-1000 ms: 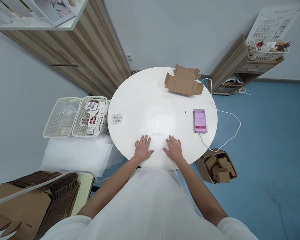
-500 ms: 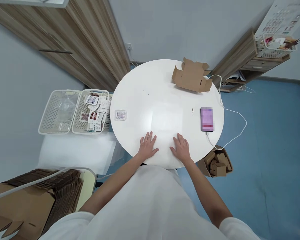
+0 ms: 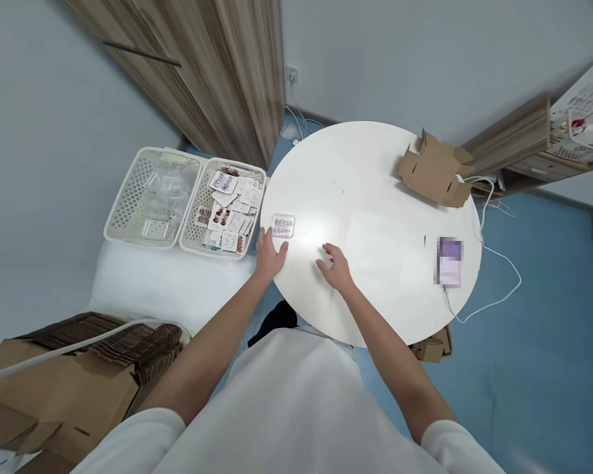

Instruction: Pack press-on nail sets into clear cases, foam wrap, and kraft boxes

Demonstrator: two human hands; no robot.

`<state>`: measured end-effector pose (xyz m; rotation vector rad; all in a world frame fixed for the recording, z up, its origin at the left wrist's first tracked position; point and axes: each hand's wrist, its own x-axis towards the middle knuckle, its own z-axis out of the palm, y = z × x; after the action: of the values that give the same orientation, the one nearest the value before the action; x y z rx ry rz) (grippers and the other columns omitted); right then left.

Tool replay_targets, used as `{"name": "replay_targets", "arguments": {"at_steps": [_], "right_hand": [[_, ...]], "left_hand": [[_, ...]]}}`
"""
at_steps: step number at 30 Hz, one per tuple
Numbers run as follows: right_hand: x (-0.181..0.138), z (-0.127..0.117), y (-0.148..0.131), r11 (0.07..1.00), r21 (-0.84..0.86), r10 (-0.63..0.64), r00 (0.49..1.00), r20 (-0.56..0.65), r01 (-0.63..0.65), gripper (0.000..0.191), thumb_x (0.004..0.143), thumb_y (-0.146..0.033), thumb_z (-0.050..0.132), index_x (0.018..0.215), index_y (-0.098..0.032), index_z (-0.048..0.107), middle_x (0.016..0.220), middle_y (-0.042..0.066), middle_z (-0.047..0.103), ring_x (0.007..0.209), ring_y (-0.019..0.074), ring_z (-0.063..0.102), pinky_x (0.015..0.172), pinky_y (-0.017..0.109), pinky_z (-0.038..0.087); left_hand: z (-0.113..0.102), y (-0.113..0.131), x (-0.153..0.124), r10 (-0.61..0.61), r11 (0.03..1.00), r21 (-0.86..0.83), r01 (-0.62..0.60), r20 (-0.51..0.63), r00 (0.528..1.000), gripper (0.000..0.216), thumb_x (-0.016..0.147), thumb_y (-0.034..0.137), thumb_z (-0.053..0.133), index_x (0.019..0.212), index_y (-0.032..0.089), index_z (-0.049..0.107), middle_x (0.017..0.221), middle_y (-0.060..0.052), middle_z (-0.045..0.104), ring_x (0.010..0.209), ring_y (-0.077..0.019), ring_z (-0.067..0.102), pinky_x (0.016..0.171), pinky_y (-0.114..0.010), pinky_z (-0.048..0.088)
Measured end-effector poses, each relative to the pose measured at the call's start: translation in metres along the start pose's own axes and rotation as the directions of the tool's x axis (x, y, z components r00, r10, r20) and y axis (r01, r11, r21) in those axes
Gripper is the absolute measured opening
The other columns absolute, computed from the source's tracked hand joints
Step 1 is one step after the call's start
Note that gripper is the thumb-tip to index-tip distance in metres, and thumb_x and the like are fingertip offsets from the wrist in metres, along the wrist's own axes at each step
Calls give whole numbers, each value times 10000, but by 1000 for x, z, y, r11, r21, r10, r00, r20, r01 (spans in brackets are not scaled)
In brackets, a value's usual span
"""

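On the left side of the white oval table (image 3: pixel 375 164) lies a small clear plastic case (image 3: pixel 283 226) with rows of what look like press-on nails. My left hand (image 3: pixel 269 254) is at its near-left corner, fingers apart, close to or touching the edge; I cannot tell which. My right hand (image 3: pixel 335 267) hovers over or rests on the tabletop to the right of the case, its fingers curved and apart, holding nothing.
Left of the table stand a white basket (image 3: pixel 190 240) of nail cards and another basket (image 3: pixel 113 220) with clear plastic pieces. An unfolded cardboard box (image 3: pixel 435 170) and a blurred purple device (image 3: pixel 449 262) with a white cable lie on the right. Flattened cartons (image 3: pixel 69 395) are stacked lower left.
Both hands have lifted from the table's near edge and moved left; the left one has come up to the clear case. The view has turned leftward.
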<state>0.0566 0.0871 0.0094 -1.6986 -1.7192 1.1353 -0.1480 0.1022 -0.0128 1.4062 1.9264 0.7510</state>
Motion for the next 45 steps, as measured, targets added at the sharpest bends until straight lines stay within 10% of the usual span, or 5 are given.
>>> {"name": "replay_targets", "arguments": {"at_steps": [11, 22, 33, 45], "right_hand": [[49, 58, -44, 806, 510, 209, 951, 228, -300, 674, 687, -328, 609, 1296, -225, 340, 1359, 45, 367, 1258, 191, 319, 1012, 357, 316], [4, 3, -8, 799, 539, 235, 964, 126, -266, 520, 698, -278, 593, 1201, -229, 469, 1289, 36, 463, 1184, 177, 429, 1027, 352, 321], [-97, -93, 79, 859, 488, 208, 976, -60, -153, 370, 706, -333, 572, 1063, -241, 592, 1278, 42, 470, 1187, 200, 427, 1009, 376, 347], [-136, -97, 122, 931, 328, 171, 985, -13, -157, 346, 740, -257, 511, 1076, -221, 587, 1226, 59, 492, 1114, 184, 488, 953, 370, 410]], "left_hand": [[3, -5, 19, -262, 862, -418, 285, 112, 959, 483, 814, 290, 451, 1275, 170, 370, 1336, -111, 399, 1210, -211, 396, 1015, -367, 310], [24, 36, -34, -171, 861, -454, 228, 164, 971, 458, 830, 421, 430, 1224, 190, 456, 1287, -73, 472, 1193, -212, 420, 1007, -366, 326], [107, 91, -115, 42, 858, -486, 165, 387, 921, 509, 806, 459, 442, 1221, 167, 478, 1298, -86, 463, 1185, -232, 432, 1010, -376, 313], [119, 97, -154, 10, 930, -329, 167, 475, 880, 498, 833, 477, 370, 1206, 168, 489, 1272, -88, 491, 1153, -215, 470, 989, -386, 344]]}}
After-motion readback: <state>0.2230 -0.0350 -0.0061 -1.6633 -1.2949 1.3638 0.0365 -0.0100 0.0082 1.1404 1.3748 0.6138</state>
